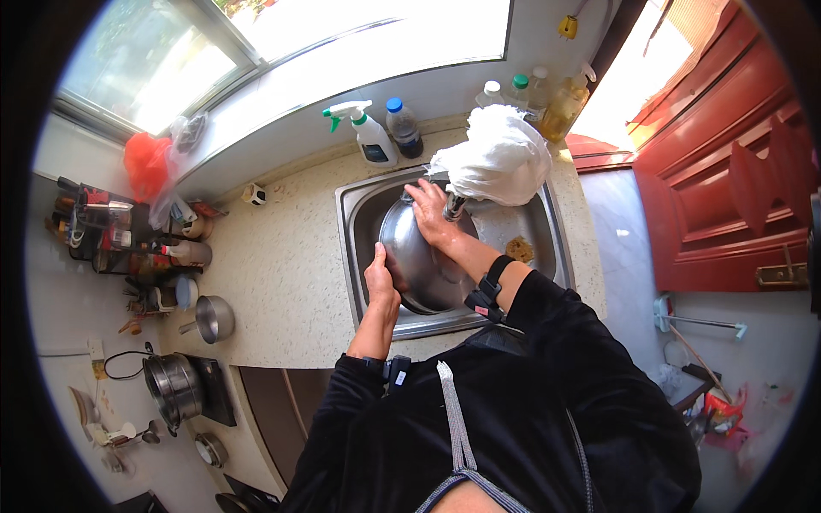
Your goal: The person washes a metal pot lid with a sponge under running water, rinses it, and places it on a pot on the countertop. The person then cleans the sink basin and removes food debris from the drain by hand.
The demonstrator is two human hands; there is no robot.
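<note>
A shiny stainless-steel basin [401,234] stands tilted in the metal sink [558,256]. My left hand [381,279] grips its near left rim, thumb upward along the edge. At the far side of the basin, wet and with fingers stretched, lies my right hand [428,208]; whether something small is under its fingertips is hidden. Just beside that hand is the chrome faucet [454,206], its upper part wrapped in a bundle of white cloth or plastic [494,154]. A brown scrubbing pad [519,249] rests on the sink floor to the right of my forearm.
Behind the sink stand a white spray bottle [375,142], a blue-capped bottle [404,128] and several more bottles [516,96]. Speckled countertop [282,256] stretches left to a saucepan [215,319], a condiment rack [115,224] and a steel pot [170,388]. A red door [693,211] is at right.
</note>
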